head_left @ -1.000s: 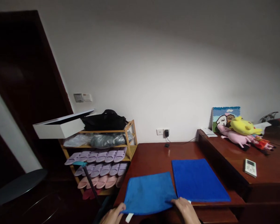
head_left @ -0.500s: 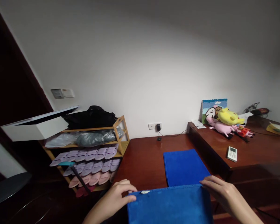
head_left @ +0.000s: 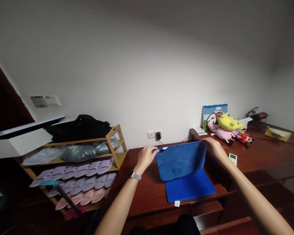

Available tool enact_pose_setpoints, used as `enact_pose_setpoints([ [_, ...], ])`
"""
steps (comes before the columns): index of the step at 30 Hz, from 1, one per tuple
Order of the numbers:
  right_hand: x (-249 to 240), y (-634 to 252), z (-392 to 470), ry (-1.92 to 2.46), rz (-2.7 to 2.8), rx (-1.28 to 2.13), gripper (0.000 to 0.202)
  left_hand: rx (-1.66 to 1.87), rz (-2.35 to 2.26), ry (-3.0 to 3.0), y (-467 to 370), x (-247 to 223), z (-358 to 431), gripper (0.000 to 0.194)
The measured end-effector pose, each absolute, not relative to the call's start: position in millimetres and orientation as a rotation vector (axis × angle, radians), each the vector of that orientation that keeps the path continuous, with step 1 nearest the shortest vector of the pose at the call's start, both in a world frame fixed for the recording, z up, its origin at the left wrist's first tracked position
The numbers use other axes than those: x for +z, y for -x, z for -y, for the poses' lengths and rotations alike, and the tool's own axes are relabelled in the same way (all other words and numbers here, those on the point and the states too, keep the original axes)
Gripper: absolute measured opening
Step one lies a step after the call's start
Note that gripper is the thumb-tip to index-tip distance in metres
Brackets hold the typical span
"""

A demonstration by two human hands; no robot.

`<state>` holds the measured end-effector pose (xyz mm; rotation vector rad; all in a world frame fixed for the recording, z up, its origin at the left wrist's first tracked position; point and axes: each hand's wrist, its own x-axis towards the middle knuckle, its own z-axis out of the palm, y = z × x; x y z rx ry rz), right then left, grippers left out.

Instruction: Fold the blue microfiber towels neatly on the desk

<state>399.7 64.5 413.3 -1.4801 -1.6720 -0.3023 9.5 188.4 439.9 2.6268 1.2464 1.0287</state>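
My left hand (head_left: pixel 147 156) wears a silver-banded watch on its wrist and pinches the upper left corner of a blue cloth (head_left: pixel 181 161), near a small white label. At the upper right corner, my right hand (head_left: pixel 212 147) grips the same cloth. The cloth hangs between both hands as a tilted rectangle. Below it, a second blue cloth (head_left: pixel 193 189) lies flat and folded on the reddish-brown desk (head_left: pixel 142 189), with a white tag sticking out at its front edge. The hanging cloth hides the back part of the lower one.
On the left stands a wooden shoe rack (head_left: pixel 119 143) with several slippers (head_left: pixel 93 168) and a black bag (head_left: pixel 80 127) on top. A higher desk section on the right holds plush toys (head_left: pixel 222 133), a picture (head_left: pixel 214 114) and a remote control (head_left: pixel 232 159). A charger (head_left: pixel 158 135) is plugged into the wall.
Both hands have moved forward and up over the desk, carrying the blue cloth from near my body to above the folded one. The view has shifted slightly right.
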Motion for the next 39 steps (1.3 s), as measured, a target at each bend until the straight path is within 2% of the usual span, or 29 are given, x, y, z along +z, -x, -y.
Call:
enact_pose_setpoints([
  [3,407.9,-413.8,-76.5,1.463,1.615,-0.326,0.03,1.098,-1.264,-2.659,-28.0,428.5,-192.2,0.022],
  [6,360.1,-421.0,-64.6,1.48,1.58,-0.25,0.032,1.063,-1.198,-2.812,-32.1,382.5,-180.3,0.024],
  [13,125.9,-415.1,-12.2,1.766,1.451,0.177,0.039,0.581,-1.149,-2.946,-29.7,182.2,-136.3,0.027],
  [16,66.2,-412.0,0.0,1.814,1.4,0.161,0.042,0.594,-1.207,-2.887,-28.0,133.5,-123.9,0.027],
  [18,55.6,-411.8,3.0,1.802,1.41,0.104,0.042,0.641,-1.23,-2.865,-25.9,126.1,-120.4,0.027],
  [23,67.2,-414.8,5.7,1.812,1.539,-0.032,0.039,0.724,-1.075,-2.913,-20.0,137.8,-118.3,0.022],
  [29,65.6,-412.2,14.4,1.94,1.603,-0.155,0.036,0.752,-0.937,-2.941,-13.3,131.2,-110.2,0.022],
  [33,83.2,-404.5,5.1,2.112,1.617,-0.197,0.03,0.749,-0.969,-2.908,-19.3,143.8,-112.0,0.015],
  [39,93.0,-390.2,-38.1,2.093,1.523,-0.266,0.05,0.667,-1.047,-2.743,-78.3,166.7,-129.5,0.029],
])
